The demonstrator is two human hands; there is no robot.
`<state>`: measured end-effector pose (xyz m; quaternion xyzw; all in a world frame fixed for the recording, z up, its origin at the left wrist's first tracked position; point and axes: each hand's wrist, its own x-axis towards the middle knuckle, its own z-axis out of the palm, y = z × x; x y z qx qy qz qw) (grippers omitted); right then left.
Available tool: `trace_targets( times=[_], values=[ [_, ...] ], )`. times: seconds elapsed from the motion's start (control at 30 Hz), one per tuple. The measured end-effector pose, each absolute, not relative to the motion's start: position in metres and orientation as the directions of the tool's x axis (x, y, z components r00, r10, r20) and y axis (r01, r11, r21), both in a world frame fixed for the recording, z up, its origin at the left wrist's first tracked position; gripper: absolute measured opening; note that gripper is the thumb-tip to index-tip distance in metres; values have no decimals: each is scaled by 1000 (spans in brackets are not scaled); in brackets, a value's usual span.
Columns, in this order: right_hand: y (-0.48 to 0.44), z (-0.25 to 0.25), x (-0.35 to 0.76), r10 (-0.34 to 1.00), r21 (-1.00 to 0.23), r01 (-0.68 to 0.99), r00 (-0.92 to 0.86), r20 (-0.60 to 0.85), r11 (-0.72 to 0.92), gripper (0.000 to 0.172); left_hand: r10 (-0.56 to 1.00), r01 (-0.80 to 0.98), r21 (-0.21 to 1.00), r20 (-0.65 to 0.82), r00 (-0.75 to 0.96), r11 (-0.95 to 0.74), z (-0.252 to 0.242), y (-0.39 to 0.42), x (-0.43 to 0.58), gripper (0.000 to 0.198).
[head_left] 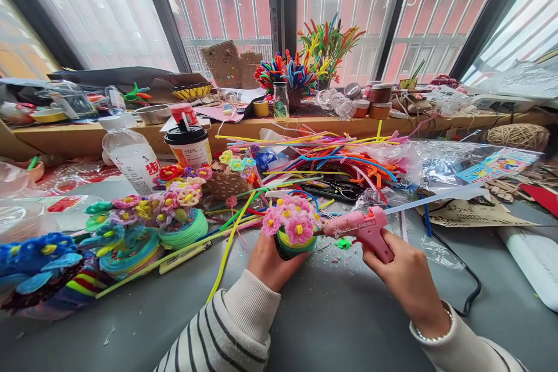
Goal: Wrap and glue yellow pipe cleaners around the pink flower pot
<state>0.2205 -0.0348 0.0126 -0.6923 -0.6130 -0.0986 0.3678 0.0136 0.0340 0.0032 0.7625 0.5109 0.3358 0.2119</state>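
Note:
My left hand [271, 261] grips a small pipe-cleaner flower pot [291, 228] with pink flowers on top and a green and yellow coiled base. In my right hand [403, 276] is a pink hot glue gun [364, 228], fingers wrapped round its handle. The gun's nozzle points left and touches the pot's side just below the flowers. A clear glue stick [436, 197] sticks out of the gun's back toward the right. Both hands hover just above the grey table [340, 314].
Finished pipe-cleaner flower pots [143, 226] crowd the left. A heap of loose coloured pipe cleaners [322, 157] lies behind the hands. A water bottle [131, 154] and a lidded cup [188, 145] stand back left. The gun's black cord [462, 270] runs right.

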Motion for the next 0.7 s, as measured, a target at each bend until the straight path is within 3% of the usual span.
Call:
trace_targets(
  times=[0.23,0.43,0.7],
  values=[
    [-34,12,221,771,-372,928,217,599,27,12,914,595,695,296,276,-404,0,35,11,55],
    [-33,12,222,764,-350,936,206,611,28,12,931,545,755,280,235,-365,2,34,13,67],
    [-33,14,221,765,-367,930,220,605,23,14,934,500,788,307,184,-358,6,34,16,64]
  ],
)
